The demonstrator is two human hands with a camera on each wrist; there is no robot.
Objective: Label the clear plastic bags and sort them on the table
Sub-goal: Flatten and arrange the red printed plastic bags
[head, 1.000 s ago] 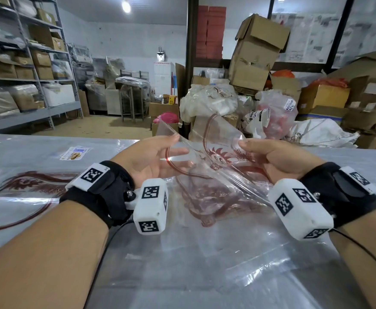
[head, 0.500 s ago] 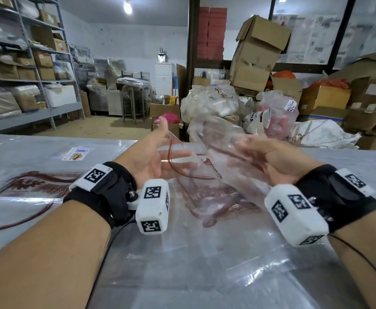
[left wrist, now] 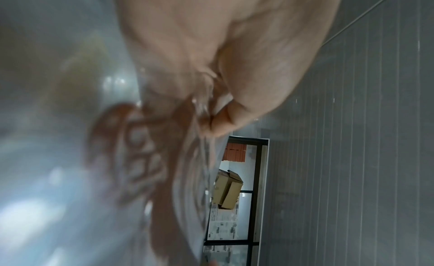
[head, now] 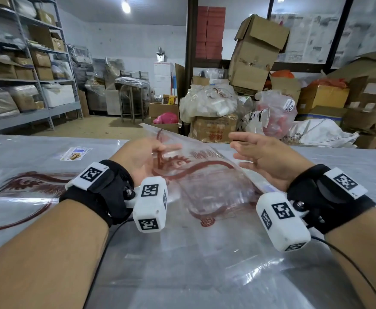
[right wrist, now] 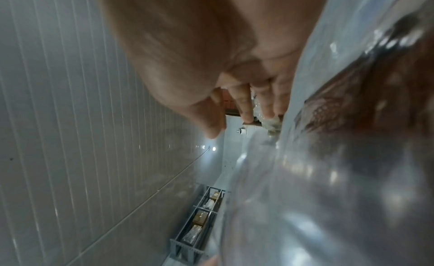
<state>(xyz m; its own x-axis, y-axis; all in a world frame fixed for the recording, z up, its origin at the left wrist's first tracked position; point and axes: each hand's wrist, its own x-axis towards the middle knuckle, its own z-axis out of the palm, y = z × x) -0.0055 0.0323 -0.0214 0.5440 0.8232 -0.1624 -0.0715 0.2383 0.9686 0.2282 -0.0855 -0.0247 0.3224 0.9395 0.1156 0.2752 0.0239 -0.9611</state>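
A clear plastic bag (head: 205, 175) with a red dragon print slopes between my hands, its near end resting on the table (head: 339, 161). My left hand (head: 158, 150) pinches the bag's far left part between thumb and fingers; the left wrist view shows that pinch (left wrist: 216, 119) on the blurred red print (left wrist: 140, 158). My right hand (head: 238, 148) hovers just above the bag's right edge with its fingers straight and spread, holding nothing. In the right wrist view the fingers (right wrist: 244, 110) lie stretched out beside the plastic (right wrist: 352, 121).
A printed label sticker (head: 76, 153) lies on the table at the far left. Another red-printed clear bag (head: 15, 188) lies flat at the left, and more clear plastic (head: 216, 264) covers the near table. Boxes and filled sacks (head: 209, 103) stand behind the table's far edge.
My right hand has let go of the bag and opened. The bag has dropped from a raised, twisted shape to a low slope, while my left hand keeps its hold.
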